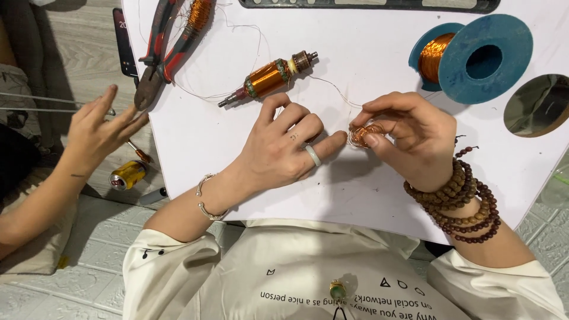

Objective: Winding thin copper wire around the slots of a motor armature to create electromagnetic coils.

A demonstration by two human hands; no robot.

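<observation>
White board (195,136) lies across my lap over pale floor tiles. My right hand (409,139) pinches a small coil of copper wire (360,136) between thumb and fingers, keeping its loops from springing apart. My left hand (278,145), fingers loosely curled, rests flat just beside it, fingertip at the coil to steady it. Beyond my knuckles lies a wound motor armature (269,77); up-right of my right hand, the wire spool (474,56). Another person's open hand (98,130) hovers off to my left.

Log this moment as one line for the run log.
right hand: pinching small copper wire coil | left hand: fingertip at coil | motor armature: lying on white board, untouched
</observation>
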